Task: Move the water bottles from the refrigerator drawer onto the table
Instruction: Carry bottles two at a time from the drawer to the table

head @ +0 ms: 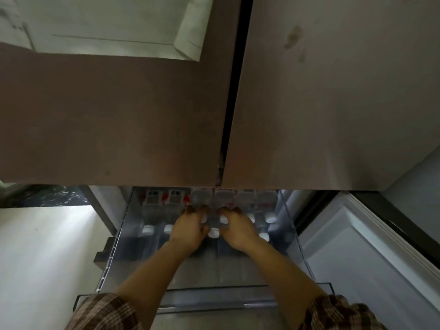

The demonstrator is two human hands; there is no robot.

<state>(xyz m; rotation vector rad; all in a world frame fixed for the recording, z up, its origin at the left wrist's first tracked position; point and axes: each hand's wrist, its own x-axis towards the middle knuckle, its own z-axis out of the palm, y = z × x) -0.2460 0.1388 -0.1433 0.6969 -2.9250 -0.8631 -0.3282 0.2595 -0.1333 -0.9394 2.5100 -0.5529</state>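
Crowded so, both the left hand (190, 228) and right hand (238, 227), clamped on one bottle (213, 226), could topple its neighbours (265, 219) in the drawer (238, 303).

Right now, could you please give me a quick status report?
Left hand and right hand close together on one white-capped clear plastic water bottle. Bottles lying in clear plastic refrigerator drawer. Nothing blocking.
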